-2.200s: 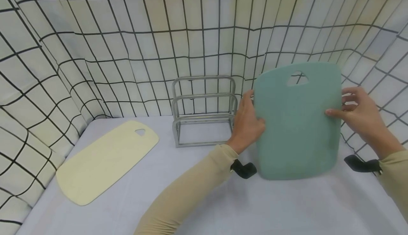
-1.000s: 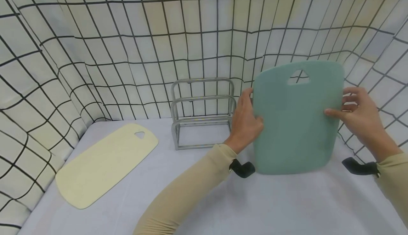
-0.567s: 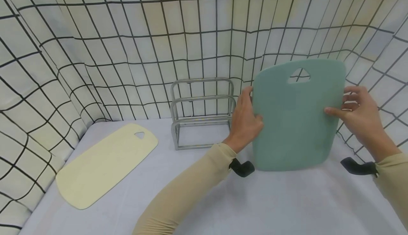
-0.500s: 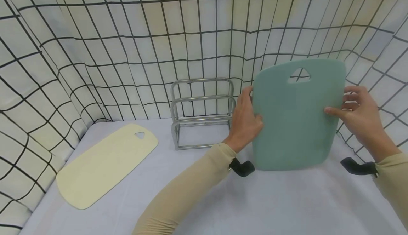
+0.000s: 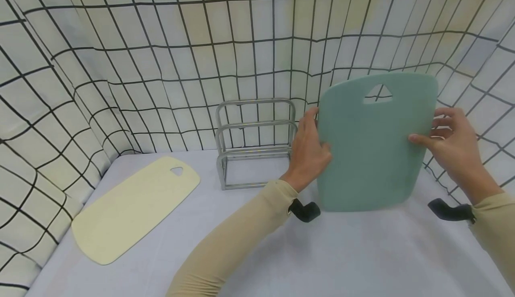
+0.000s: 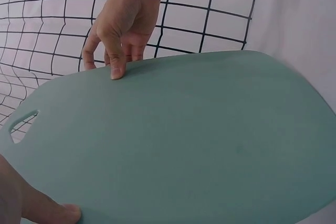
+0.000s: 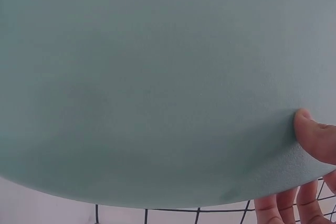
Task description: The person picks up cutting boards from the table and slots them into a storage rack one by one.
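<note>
Green board [image 5: 374, 154] near-upright, right of rack [image 5: 257, 153]. Left hand [image 5: 309, 154] pinches its left edge, near rack; right hand [image 5: 456, 142] pinches its right edge, near grid wall [image 5: 488, 122]. Bottom-edge contact with table [image 5: 362, 252] unclear; table extends in front. Yellow board [image 5: 134, 212] flat, left of rack.

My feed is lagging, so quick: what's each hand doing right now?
Left hand: holding the green board by its left edge, thumb on the near face.
Right hand: pinching the same board's right edge, thumb in front.
</note>
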`<state>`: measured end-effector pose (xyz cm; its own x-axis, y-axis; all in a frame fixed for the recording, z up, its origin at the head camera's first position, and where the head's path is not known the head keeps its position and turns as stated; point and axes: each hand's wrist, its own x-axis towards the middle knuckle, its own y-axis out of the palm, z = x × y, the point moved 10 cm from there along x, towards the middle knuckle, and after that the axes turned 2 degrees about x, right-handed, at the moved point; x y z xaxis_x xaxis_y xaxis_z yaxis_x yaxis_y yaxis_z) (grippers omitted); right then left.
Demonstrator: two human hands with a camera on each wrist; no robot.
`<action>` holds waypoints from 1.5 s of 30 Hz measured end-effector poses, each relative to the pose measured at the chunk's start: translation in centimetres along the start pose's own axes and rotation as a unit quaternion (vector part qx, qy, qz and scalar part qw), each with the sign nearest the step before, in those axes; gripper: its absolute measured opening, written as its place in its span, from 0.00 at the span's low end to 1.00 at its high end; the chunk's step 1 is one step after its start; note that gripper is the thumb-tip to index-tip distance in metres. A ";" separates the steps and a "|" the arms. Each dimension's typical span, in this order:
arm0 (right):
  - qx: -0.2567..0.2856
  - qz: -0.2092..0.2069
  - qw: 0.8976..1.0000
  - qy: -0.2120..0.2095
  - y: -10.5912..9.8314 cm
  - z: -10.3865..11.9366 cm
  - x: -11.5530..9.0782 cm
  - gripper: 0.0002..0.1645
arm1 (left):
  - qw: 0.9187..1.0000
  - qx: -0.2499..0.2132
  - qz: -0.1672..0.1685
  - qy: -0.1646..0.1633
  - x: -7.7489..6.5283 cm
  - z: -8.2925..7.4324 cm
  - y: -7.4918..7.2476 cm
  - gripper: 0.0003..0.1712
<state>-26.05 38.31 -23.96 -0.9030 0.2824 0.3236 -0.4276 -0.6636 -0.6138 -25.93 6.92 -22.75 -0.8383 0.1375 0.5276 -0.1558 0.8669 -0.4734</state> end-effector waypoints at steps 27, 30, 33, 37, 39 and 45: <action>0.020 -0.017 1.000 0.001 -0.2 -0.5 -0.5 0.39 | 0.999 0.024 -0.015 0.033 0.3 -0.7 -0.2 0.42; 0.022 -0.021 1.000 -0.001 -0.3 -0.5 -0.6 0.39 | 0.999 0.028 -0.015 0.036 0.4 -0.8 -0.2 0.42; 0.021 -0.023 0.999 -0.004 -0.3 -0.6 -0.6 0.39 | 0.999 0.028 -0.017 0.038 0.4 -0.8 -0.2 0.41; 0.017 -0.025 1.000 -0.007 -0.4 -0.6 -0.5 0.39 | 0.999 0.029 -0.016 0.042 0.5 -0.9 -0.2 0.41; 0.014 -0.026 1.000 -0.007 -0.4 -0.7 -0.5 0.39 | 0.999 0.027 -0.014 0.043 0.5 -0.9 -0.2 0.41; 0.017 -0.027 0.999 -0.007 -0.3 -0.7 -0.5 0.39 | 0.999 0.016 -0.005 0.039 0.6 -0.7 -0.2 0.42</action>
<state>-25.53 38.85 -24.43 -0.8783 0.3077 0.3660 -0.4729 -0.6718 -0.5701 -26.01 7.17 -21.87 -0.7942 0.1669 0.5843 -0.1816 0.8524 -0.4904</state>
